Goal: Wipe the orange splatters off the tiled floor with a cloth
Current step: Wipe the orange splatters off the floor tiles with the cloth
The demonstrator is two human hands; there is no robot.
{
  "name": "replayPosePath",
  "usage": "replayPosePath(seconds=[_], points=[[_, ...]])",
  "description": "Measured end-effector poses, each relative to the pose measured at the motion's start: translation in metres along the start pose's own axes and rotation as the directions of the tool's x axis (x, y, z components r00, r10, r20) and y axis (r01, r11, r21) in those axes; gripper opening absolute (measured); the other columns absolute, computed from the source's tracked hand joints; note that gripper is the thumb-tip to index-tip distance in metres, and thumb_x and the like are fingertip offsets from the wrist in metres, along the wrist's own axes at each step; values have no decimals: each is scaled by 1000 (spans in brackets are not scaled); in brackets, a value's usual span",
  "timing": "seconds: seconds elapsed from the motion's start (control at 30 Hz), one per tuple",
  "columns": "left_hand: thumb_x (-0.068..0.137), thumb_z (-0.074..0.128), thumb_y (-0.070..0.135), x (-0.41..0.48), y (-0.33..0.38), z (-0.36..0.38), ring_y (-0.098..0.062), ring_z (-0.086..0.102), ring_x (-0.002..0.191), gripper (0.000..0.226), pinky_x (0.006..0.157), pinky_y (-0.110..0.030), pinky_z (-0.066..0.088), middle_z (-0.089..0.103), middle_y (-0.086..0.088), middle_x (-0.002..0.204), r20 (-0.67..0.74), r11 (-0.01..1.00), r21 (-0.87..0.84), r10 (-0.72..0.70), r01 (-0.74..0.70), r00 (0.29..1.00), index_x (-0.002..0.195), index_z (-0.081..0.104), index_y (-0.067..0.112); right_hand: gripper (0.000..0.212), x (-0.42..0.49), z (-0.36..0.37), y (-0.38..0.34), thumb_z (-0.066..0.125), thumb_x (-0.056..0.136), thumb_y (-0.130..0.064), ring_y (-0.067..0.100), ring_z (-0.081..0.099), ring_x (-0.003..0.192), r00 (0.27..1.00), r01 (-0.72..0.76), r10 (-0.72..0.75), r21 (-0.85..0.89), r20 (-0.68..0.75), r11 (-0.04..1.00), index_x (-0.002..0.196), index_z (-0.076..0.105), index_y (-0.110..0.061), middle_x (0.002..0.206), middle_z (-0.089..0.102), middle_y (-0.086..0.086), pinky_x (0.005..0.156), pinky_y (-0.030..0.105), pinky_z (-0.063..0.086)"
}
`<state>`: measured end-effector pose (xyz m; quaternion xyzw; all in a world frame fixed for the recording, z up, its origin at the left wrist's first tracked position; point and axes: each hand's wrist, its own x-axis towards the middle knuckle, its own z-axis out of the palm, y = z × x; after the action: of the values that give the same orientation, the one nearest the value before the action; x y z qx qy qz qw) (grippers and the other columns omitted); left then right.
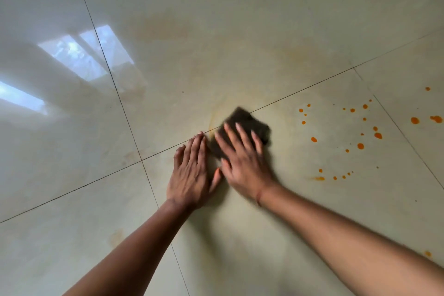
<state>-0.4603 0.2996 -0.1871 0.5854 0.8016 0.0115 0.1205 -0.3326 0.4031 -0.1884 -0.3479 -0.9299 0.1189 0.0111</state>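
Observation:
A dark folded cloth lies on the glossy beige tiled floor across a grout line. My right hand presses flat on the cloth with its fingers spread, blurred by motion. Just left of it, my left hand rests flat on the bare tile, fingers together, holding nothing. Orange splatters dot the tile to the right of the cloth, with more orange drops further right. A faint orange smear marks the tile left of the cloth.
Grout lines cross the floor. Window light reflects on the tiles at the left. A single orange drop sits near the lower right edge, beside my right forearm. Pale yellowish streaks show further ahead.

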Motion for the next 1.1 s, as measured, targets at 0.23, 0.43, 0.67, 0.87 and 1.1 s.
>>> replayPosePath(seconds=[0.23, 0.43, 0.67, 0.87, 1.1], points=[[90, 36, 58, -2, 0, 1, -31, 19, 148, 87, 119, -39, 9, 18, -18, 160, -22, 999, -32, -24, 24, 999, 150, 21, -3, 62, 71, -22, 34, 36, 89, -39, 28, 16, 148, 979, -204, 203, 2, 29, 979, 150, 30, -28, 161, 20, 4, 116, 52, 10], [87, 37, 49, -3, 1, 0, -38, 28, 143, 82, 117, -45, 18, 29, -24, 154, -37, 991, -56, -122, 120, 992, 146, 29, -7, 62, 21, -10, 20, 39, 84, -38, 26, 28, 144, 953, 284, -275, -58, 124, 957, 146, 39, -28, 157, 32, 4, 114, 47, 15], [86, 35, 42, -3, 0, 1, -35, 24, 146, 78, 118, -42, 9, 26, -22, 156, -29, 992, -48, -119, 118, 992, 147, 28, -6, 66, 41, -16, 19, 33, 82, -39, 29, 22, 146, 997, 21, -17, -45, 81, 999, 147, 38, -28, 158, 27, 6, 116, 53, 15], [88, 30, 34, -2, 0, 5, -33, 19, 147, 72, 119, -40, 3, 22, -21, 158, -56, 992, -67, -115, 111, 992, 148, 25, -5, 67, 56, -26, 44, 37, 80, -38, 27, 23, 146, 997, 38, -36, -21, 69, 999, 146, 38, -30, 158, 30, 3, 115, 48, 13], [90, 28, 36, -5, 1, 5, -31, 15, 148, 73, 120, -37, 2, 18, -22, 159, -86, 986, -122, -129, 118, 988, 150, 19, -5, 60, 85, -26, 7, 41, 95, -32, 20, 5, 150, 976, 135, -128, -28, 175, 990, 152, 23, -34, 163, 10, -2, 118, 46, 2]])
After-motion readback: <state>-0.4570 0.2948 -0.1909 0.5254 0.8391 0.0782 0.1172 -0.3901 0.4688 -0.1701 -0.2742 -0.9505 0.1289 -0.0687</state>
